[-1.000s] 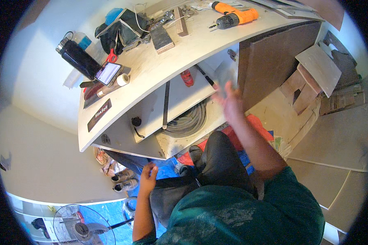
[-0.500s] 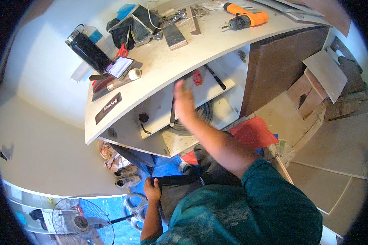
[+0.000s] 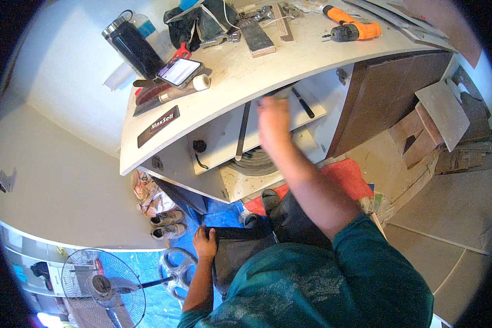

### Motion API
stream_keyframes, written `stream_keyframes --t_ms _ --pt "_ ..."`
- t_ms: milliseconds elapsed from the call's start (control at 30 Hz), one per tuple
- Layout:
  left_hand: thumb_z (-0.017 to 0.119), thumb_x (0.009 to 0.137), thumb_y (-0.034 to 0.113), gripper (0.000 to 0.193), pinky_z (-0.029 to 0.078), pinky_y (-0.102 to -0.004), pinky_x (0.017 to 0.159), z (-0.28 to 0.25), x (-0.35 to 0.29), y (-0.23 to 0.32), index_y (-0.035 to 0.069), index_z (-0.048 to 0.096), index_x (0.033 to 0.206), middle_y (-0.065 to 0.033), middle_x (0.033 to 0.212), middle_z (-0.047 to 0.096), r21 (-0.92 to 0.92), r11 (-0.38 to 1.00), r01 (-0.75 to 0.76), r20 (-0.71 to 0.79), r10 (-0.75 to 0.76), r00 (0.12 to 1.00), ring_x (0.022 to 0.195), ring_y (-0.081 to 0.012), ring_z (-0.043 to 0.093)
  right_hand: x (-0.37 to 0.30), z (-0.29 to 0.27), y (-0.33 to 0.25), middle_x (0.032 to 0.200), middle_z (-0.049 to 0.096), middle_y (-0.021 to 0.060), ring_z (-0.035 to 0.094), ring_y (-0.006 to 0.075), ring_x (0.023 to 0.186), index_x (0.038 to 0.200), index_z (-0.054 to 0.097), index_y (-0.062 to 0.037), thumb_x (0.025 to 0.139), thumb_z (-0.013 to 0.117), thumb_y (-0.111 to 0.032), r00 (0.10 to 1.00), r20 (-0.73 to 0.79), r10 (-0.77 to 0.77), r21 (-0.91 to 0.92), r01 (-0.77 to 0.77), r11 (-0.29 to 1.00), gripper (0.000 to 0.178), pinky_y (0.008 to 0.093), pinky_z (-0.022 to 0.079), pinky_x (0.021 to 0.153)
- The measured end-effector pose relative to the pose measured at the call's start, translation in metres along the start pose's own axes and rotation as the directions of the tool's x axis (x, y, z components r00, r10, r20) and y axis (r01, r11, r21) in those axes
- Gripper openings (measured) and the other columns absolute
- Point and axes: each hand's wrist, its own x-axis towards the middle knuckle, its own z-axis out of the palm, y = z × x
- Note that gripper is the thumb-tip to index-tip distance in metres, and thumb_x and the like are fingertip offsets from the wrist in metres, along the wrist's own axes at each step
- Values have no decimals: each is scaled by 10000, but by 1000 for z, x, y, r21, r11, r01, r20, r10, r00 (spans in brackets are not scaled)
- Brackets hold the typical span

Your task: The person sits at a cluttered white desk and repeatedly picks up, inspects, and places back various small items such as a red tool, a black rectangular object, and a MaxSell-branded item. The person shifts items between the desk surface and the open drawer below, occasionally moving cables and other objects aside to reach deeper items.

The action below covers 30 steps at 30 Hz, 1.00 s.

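My right hand (image 3: 273, 117) reaches into the open cabinet (image 3: 210, 134), over its shelf. Its fingers look bent and are smeared by motion, so whether they hold anything is unclear. To its left a long dark flat bar (image 3: 242, 131) leans across the shelf. A black-handled tool (image 3: 303, 104) lies on the shelf to its right. Farther left is a small black round thing (image 3: 200, 146) with a strap. My left hand (image 3: 204, 242) rests on my dark trouser leg at the knee, fingers laid over the cloth and holding nothing.
On the white countertop (image 3: 224, 90) are an orange drill (image 3: 352, 27), a black bottle (image 3: 134, 46), a phone (image 3: 179, 72), red-handled scissors (image 3: 182, 51) and wood pieces (image 3: 257, 39). Grey coiled hose (image 3: 254, 164) sits under the shelf. A fan (image 3: 101, 285) and shoes (image 3: 168, 224) are at left.
My right hand has moved right along the shelf and now covers the spot where a small red thing showed. My left hand stays on my knee; the view has shifted slightly.
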Motion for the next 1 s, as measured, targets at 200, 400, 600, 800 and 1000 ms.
stream_keyframes --t_ms 200,400,600,800,1000 --pt "574 889 386 445 402 -449 974 3 2 3 15 597 1133 -180 1188 596 8 1000 5 7 -5 1000 1121 -368 535 -26 54 -30 865 575 249 558 403 857 870 556 16 835 509 -51 981 184 -59 291 3 957 89 458 453 761" --pt "588 879 369 426 411 -455 950 -1 -14 -11 14 594 1114 -175 1158 603 -39 998 54 9 -54 999 1094 -373 538 -1 36 -14 933 576 157 567 284 896 987 514 0 869 492 -102 932 215 291 767 -346 540 157 450 454 762" --pt "604 861 351 434 408 -443 966 -2 3 14 14 593 1134 -171 1193 597 25 1000 -17 23 16 1000 1128 -370 528 -61 106 -56 773 614 249 612 389 762 781 622 29 793 558 -130 800 508 -321 298 186 936 171 514 469 774" --pt "604 858 326 393 404 -440 981 -10 -10 3 18 614 1102 -171 1180 601 -88 995 42 40 -38 998 1148 -366 519 -74 94 24 1079 605 185 650 400 895 1134 554 -5 877 537 -212 560 828 20 315 -495 810 330 473 535 757" --pt "584 866 359 394 347 -443 1034 -8 -11 2 42 618 1098 -151 1261 559 25 996 85 63 -86 994 1218 -334 466 -60 66 137 1369 386 202 626 445 964 1351 327 -61 927 476 -206 385 830 403 381 -920 94 472 557 529 800"
